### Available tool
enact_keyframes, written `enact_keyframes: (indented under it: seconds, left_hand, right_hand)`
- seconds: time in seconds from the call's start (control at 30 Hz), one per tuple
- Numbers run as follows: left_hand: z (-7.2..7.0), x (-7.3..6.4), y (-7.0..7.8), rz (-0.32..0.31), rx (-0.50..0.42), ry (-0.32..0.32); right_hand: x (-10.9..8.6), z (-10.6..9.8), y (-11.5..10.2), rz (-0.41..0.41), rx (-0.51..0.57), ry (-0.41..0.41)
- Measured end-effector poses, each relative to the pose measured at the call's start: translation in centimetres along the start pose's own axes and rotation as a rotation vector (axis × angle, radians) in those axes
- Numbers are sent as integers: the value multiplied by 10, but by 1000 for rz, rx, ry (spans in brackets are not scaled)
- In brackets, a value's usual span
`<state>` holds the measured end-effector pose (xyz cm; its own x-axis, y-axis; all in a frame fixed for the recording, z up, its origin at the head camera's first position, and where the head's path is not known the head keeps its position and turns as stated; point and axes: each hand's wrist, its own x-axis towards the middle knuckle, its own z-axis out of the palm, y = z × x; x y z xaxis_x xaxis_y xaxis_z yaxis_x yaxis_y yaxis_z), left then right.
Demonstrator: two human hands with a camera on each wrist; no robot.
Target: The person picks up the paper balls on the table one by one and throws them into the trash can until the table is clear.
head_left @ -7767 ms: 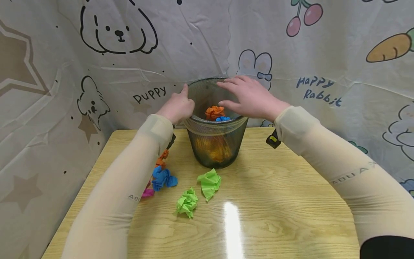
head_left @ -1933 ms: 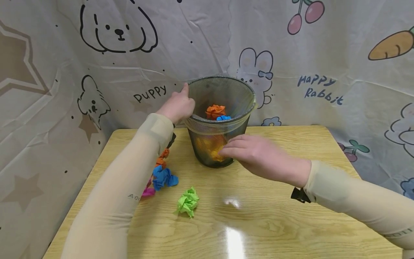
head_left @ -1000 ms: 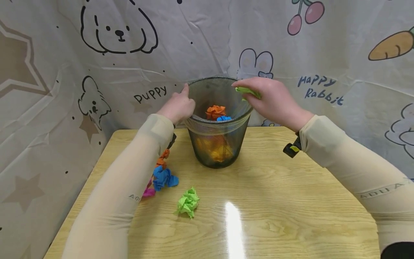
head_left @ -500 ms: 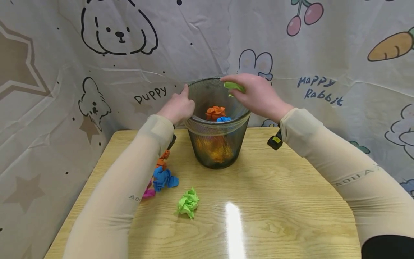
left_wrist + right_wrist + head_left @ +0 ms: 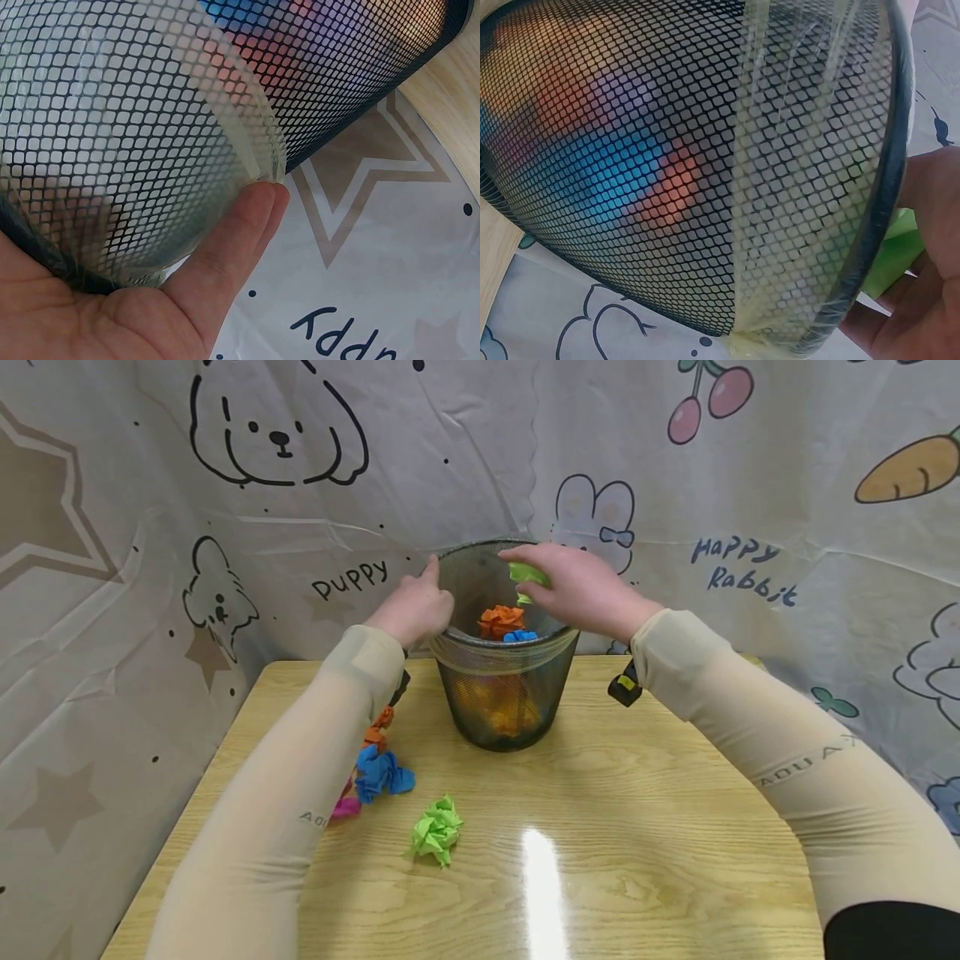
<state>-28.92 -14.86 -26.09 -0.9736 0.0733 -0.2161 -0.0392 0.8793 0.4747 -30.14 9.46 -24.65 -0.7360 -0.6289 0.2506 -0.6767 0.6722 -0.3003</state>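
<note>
Green crumpled paper (image 5: 528,578), pinched in the right hand (image 5: 581,585), has shifted inward over the black mesh bin (image 5: 551,685); looks lined up for binning. Left hand (image 5: 415,608) grips the bin.

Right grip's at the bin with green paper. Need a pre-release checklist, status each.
1. Right grip has the green paper: ok, pinched between thumb and fingers.
2. Paper over the bin: ok, at the opening in the head view.
3. Bin steadied: ok, left grip holds the rim's left side.
4. Bin upright on the table: ok.
5. Room inside: ok, orange ball sits below the rim.
6. Last piece: not ok, green ball and blue piece lie on the table.
</note>
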Motion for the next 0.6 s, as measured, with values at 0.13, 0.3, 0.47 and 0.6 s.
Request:
enact_keyframes:
  seconds: [0.13, 0.3, 0.47, 0.6]
  left_hand:
    - [-1, -1, 1, 6, 12, 3]
    - [-1, -2, 1, 9, 31, 3]
    - [-1, -3, 1, 9, 22, 1]
    - [-1, -3, 1, 9, 13, 0]
  right_hand:
    - [-1, 1, -1, 3, -5, -27]
    - [0, 2, -1, 16, -14, -51]
    - [1, 3, -1, 21, -23, -82]
    - [-1, 3, 0, 17, -32, -78]
